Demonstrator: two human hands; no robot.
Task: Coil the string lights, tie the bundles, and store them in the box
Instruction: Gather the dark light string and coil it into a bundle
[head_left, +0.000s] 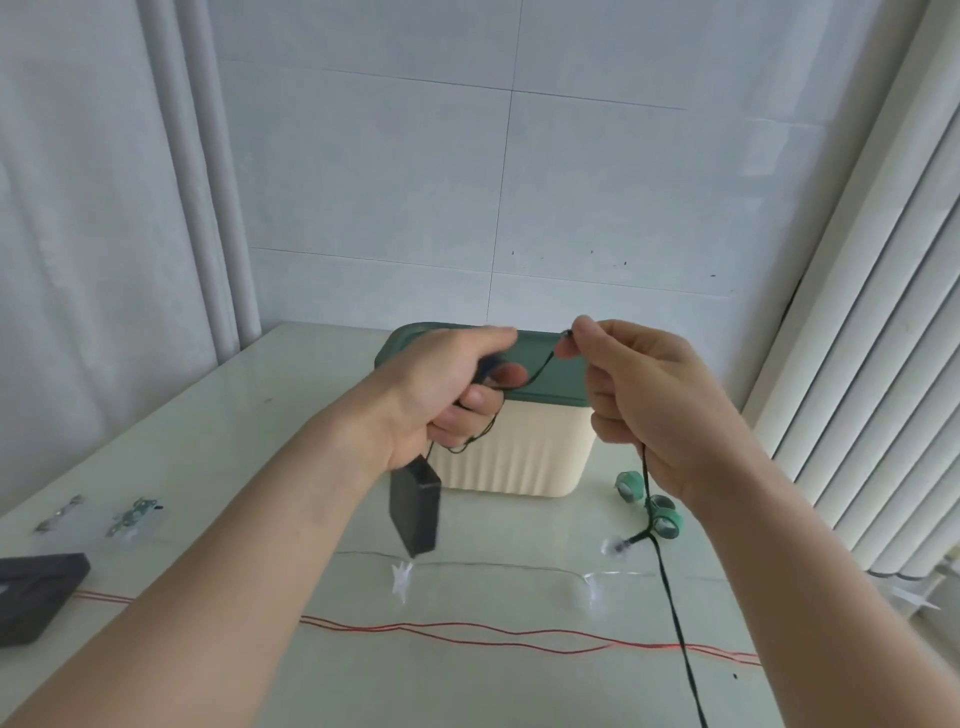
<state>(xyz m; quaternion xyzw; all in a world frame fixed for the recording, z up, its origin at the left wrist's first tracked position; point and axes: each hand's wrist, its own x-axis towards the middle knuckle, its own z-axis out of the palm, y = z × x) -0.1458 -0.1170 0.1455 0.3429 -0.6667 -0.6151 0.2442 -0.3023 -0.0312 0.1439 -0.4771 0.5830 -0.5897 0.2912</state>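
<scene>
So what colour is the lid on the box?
Dark green, on a cream box; the lid shows best in the head view.

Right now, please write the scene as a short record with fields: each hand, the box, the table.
left hand: left hand grips loops of the dark green wire; a black battery pack hangs below it
right hand: right hand pinches the same wire
box: cream box, green lid on
table: red wire, clear light string, green tape rolls

Blurred battery pack (415, 512); green cord (680, 644) cut off below.
</scene>
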